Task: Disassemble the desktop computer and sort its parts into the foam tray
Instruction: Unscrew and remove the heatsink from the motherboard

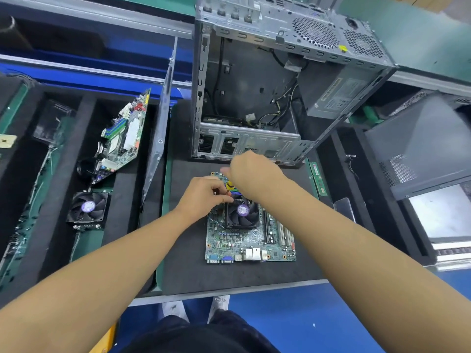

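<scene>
A green motherboard (251,240) lies flat on the black mat in front of me, with a black CPU cooler fan (242,212) mounted on it. My left hand (204,194) pinches the shaft of a screwdriver at the fan's far left corner. My right hand (252,171) grips the screwdriver's yellow and black handle (230,184) from above. Behind the board stands the open, emptied computer case (254,98). The black foam tray (58,200) at the left holds another motherboard (122,138) leaning on edge and another cooler fan (88,208).
A metal side panel (159,133) leans between the tray and the mat. A RAM stick (317,178) lies at the mat's right edge, near a dark phone-like slab (344,207). Another dark case panel (420,143) sits at the right. The power supply (336,98) is inside the case.
</scene>
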